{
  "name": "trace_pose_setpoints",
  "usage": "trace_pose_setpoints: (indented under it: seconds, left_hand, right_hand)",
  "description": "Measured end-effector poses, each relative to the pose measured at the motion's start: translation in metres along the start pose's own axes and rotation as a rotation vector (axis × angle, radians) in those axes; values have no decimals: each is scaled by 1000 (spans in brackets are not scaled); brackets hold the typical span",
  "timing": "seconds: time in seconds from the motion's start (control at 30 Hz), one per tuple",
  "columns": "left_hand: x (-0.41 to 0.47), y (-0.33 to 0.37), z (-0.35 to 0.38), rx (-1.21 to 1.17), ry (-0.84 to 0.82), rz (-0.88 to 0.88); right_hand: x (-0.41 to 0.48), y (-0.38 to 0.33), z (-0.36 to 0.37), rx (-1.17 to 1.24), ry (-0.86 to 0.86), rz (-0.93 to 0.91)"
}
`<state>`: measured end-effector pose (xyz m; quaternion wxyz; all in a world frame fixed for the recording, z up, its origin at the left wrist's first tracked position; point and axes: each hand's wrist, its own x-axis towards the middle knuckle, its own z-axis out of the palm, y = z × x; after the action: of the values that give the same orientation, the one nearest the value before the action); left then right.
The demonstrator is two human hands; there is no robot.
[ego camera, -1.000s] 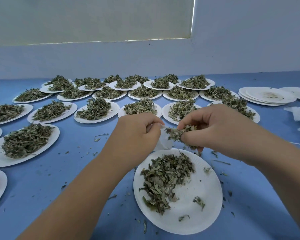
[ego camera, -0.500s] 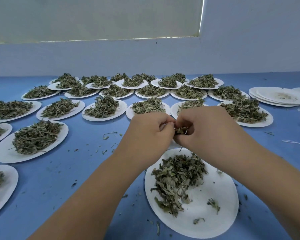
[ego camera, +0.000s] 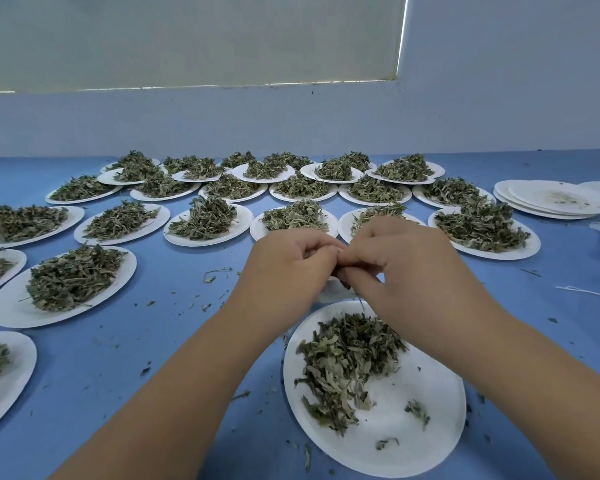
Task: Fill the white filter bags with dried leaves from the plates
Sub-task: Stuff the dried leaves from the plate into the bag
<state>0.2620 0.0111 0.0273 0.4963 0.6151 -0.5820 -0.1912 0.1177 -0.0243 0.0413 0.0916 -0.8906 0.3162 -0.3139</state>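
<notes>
Hands closer than before: left hand and right hand fingers pinch what seems the filter bag.

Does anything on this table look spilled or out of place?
Yes. Crumbs of dried leaf lie scattered on the blue table, off any plate, mostly around the nearest plate and left of it. A loose white string lies near the right edge.
</notes>
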Motion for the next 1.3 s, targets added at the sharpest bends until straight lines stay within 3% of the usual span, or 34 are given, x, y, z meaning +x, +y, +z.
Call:
trace_pose_setpoints:
  seconds: [0.13, 0.33, 0.6, 0.67, 0.77, 0.87, 1.07, 1.3]
  left_hand:
    - [-1, 2, 1, -19, -12, -17]
    - [-3, 1, 2, -13, -21, -22]
    - [0, 0, -2, -29, 74, -28]
    - [-1, 0, -2, -33, 93, -29]
    - [-3, 2, 0, -22, 81, 35]
    - [-6, 5, 5, -10, 61, 90]
    - [-10, 8, 11, 55, 57, 153]
    - [-4, 4, -2, 64, 106, 142]
  right_hand:
    - [0, 5, 4, 128, 75, 8]
    - [0, 11, 5, 134, 44, -39]
    - [3, 18, -4, 405, 230, 77]
    - [6, 26, -5, 392, 162, 181]
    - [7, 36, -4, 544, -77, 337]
    - [7, 37, 2, 687, -227, 378]
    - [14, 27, 23, 508, -95, 356]
    - [7, 28, 14, 726, -118, 285]
